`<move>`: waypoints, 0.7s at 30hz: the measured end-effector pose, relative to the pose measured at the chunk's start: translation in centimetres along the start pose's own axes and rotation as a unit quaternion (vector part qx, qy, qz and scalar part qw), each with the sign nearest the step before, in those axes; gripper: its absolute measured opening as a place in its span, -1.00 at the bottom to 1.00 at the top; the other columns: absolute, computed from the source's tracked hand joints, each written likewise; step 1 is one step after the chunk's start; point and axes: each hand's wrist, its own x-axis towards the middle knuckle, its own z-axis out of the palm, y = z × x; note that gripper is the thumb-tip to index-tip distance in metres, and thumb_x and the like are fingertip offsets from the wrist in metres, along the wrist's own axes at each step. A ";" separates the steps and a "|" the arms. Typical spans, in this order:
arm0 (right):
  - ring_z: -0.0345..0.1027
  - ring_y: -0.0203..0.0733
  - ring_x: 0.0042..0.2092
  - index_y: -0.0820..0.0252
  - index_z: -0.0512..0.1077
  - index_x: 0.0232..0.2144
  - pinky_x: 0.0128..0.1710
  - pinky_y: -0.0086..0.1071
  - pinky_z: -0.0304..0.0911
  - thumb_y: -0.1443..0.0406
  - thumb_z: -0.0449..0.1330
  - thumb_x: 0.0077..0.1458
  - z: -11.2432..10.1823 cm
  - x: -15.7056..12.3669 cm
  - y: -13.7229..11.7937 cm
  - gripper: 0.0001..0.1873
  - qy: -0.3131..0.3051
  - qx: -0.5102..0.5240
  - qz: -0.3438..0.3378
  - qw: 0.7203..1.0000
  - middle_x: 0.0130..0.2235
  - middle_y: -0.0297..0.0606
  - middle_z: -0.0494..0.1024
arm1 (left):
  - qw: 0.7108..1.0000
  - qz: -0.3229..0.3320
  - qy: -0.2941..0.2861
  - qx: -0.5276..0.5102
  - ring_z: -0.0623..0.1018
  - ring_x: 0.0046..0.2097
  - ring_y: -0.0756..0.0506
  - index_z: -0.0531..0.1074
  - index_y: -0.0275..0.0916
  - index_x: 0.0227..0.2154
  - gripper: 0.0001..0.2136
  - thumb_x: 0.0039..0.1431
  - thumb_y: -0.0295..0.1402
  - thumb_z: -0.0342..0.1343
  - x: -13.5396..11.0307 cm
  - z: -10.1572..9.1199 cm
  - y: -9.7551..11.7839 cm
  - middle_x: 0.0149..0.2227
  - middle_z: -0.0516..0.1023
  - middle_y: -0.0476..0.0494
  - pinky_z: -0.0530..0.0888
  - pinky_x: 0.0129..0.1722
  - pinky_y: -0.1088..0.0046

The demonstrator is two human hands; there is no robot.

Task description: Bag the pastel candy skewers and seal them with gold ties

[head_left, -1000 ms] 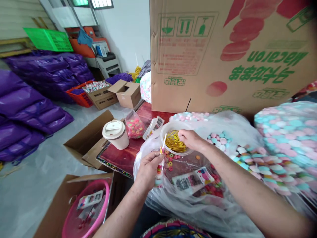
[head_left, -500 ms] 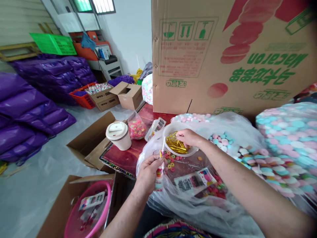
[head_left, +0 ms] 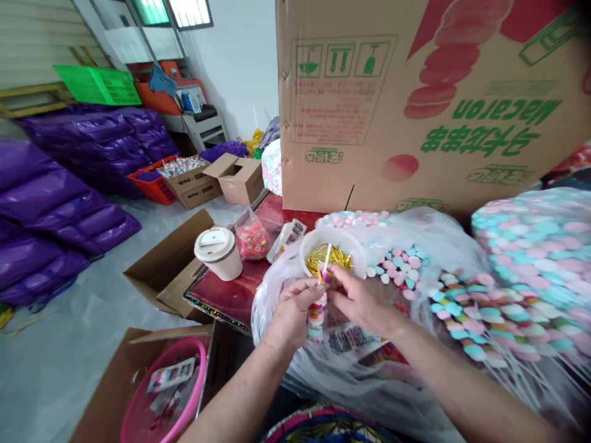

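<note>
My left hand [head_left: 295,307] is closed around a candy skewer [head_left: 316,320] in a clear printed wrapper, held upright. Its white stick [head_left: 327,255] points up out of the gathered wrapper neck, where a bit of yellow and pink shows. At that neck, my right hand [head_left: 355,298] has its fingers bent and pressed together; what they pinch is hidden. Just behind both hands stands a white plastic bowl [head_left: 357,243] of gold twist ties [head_left: 318,255]. Below the hands, a printed packet [head_left: 351,338] lies on a clear plastic sheet [head_left: 369,394], partly covered by my right hand.
A large cardboard box [head_left: 360,154] stands behind the bowl. Pastel candies [head_left: 401,264] and stacks of candy skewers [head_left: 489,320] lie to the right. Leftward are a lidded cup [head_left: 221,258], a bag of ring candies [head_left: 252,237] and a pink basin [head_left: 201,369] in a carton.
My right hand has left the bowl of twist ties and come down to the wrapper neck. My left hand has moved slightly right and up with the candy skewer.
</note>
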 end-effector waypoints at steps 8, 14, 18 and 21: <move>0.34 -0.21 -0.40 0.17 0.43 -0.41 -0.39 -0.36 0.27 0.23 0.09 0.05 0.2 -5.3 2.1 -0.84 0.052 0.058 0.086 0.993 -0.49 -0.34 0.45 | 1.000 -0.018 0.019 0.007 0.34 -0.62 0.08 0.47 -0.34 -0.57 -0.76 -0.33 -0.32 0.37 -0.6 2.2 -1.6 -0.61 0.46 -0.01 0.22 -0.61 0.58; 0.24 -0.31 -0.53 0.11 0.35 -0.30 -0.46 -0.42 0.23 0.22 -0.03 0.22 -1.8 -8.0 0.8 -0.82 0.134 0.019 -0.005 0.991 -0.57 -0.43 0.34 | 0.996 -0.014 0.005 0.089 0.31 -0.61 0.10 0.50 -0.32 -0.58 -0.83 -0.24 -0.35 0.32 -0.5 3.6 -2.6 -0.65 0.40 0.04 0.20 -0.60 0.60; 0.42 -0.20 -0.16 0.13 0.43 -0.17 -0.11 -0.32 0.31 0.30 -0.06 0.22 -1.9 -7.8 -0.5 -0.73 0.127 -0.016 -0.085 0.988 -0.27 -0.22 0.52 | 0.985 0.028 -0.050 0.160 0.37 -0.52 0.06 0.50 -0.30 -0.57 -0.93 -0.11 -0.40 0.17 -0.6 4.3 -3.9 -0.60 0.44 0.02 0.29 -0.47 0.57; 0.42 -0.17 -0.12 0.17 0.32 0.06 -0.09 -0.28 0.32 0.32 -0.06 0.19 -1.5 -7.7 -0.2 -0.60 0.142 -0.038 -0.054 0.988 -0.20 -0.16 0.53 | 0.969 0.052 -0.068 0.233 0.37 -0.47 0.03 0.53 -0.28 -0.51 -0.89 -0.05 -0.41 0.11 -0.6 3.9 -4.6 -0.54 0.46 0.00 0.31 -0.42 0.54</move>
